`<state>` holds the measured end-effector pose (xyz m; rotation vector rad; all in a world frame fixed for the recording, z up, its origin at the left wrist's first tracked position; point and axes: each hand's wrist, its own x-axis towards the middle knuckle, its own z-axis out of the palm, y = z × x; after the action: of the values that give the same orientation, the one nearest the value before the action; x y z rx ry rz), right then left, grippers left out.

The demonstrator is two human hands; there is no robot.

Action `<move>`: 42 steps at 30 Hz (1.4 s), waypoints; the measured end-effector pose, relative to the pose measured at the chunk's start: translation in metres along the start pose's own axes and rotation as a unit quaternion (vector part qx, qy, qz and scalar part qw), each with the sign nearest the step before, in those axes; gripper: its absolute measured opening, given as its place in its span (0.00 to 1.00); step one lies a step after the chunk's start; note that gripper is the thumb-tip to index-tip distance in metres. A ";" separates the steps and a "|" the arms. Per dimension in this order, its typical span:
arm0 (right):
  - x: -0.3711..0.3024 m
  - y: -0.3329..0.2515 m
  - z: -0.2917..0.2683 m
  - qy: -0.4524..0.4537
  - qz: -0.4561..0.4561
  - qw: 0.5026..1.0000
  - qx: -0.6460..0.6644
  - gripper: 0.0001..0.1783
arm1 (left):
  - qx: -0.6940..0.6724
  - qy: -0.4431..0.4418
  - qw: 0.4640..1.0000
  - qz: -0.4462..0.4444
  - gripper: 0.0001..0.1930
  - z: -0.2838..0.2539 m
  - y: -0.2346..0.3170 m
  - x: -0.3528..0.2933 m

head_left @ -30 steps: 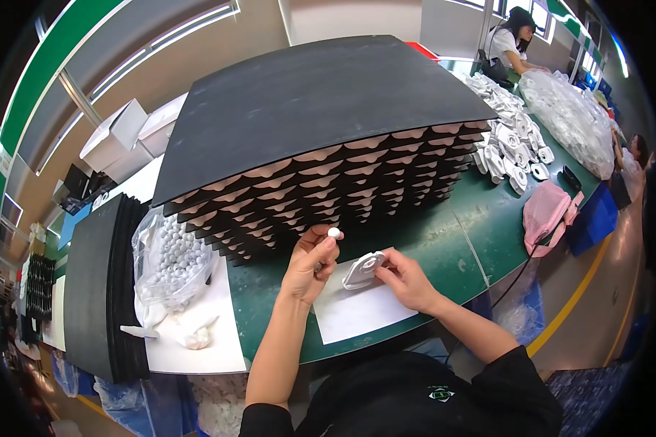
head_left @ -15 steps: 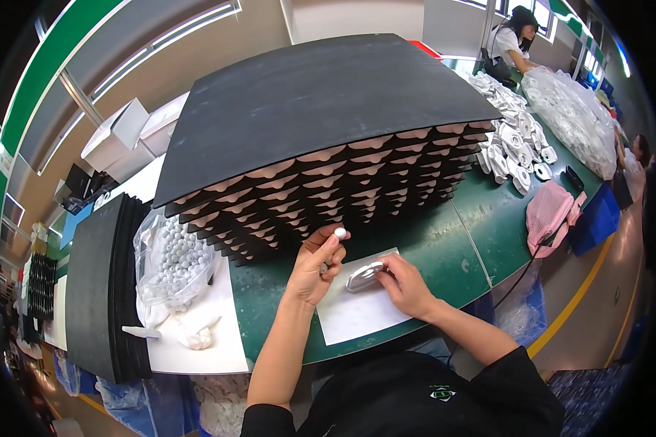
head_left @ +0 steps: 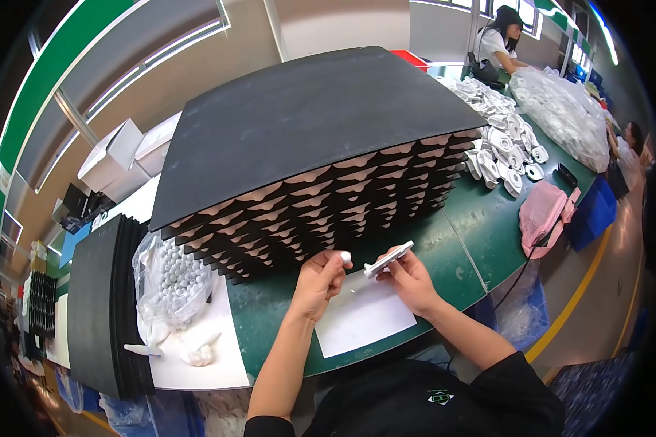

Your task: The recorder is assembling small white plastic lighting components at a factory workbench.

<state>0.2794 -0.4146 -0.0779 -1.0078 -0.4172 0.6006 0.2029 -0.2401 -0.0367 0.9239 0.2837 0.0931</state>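
Observation:
Between the fingertips of my left hand (head_left: 318,285) is a small white ball (head_left: 345,257); the other fingers are curled. My right hand (head_left: 412,282) grips a white plastic part (head_left: 388,260) by its edge, tilted up with its narrow side showing. The two hands are close together but apart, over a white sheet of paper (head_left: 364,320) on the green table (head_left: 455,251). Just beyond them rises a stack of black boards (head_left: 321,124) with pinkish curved pieces showing along the layered front edges.
Left of the stack sits a clear bag of white balls (head_left: 175,273) beside a crumpled white cloth (head_left: 200,351). Black panels (head_left: 98,306) stand further left. Many white plastic parts (head_left: 499,138) are heaped at the back right, near a pink mesh bag (head_left: 543,217). Another person (head_left: 499,44) works beyond.
My right hand has raised the white part off the paper and turned it edge-on, nearer the ball. My left hand has shifted slightly lower with the ball. The view has moved a little.

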 end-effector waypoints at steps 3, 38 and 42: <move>0.001 -0.008 0.003 -0.009 0.036 0.994 0.104 0.10 | 0.122 0.015 0.992 -0.006 0.09 0.005 -0.003 -0.002; -0.003 -0.022 0.008 0.007 0.038 0.998 -0.041 0.08 | 0.409 -0.055 0.866 0.282 0.11 0.004 -0.016 0.001; 0.003 -0.056 0.028 -0.049 -0.023 0.992 -0.113 0.09 | 0.320 -0.042 0.902 0.286 0.15 0.003 -0.014 -0.002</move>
<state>0.2802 -0.4164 -0.0152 -1.1835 -0.6046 0.5715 0.2017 -0.2513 -0.0454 1.6460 -0.0602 0.5245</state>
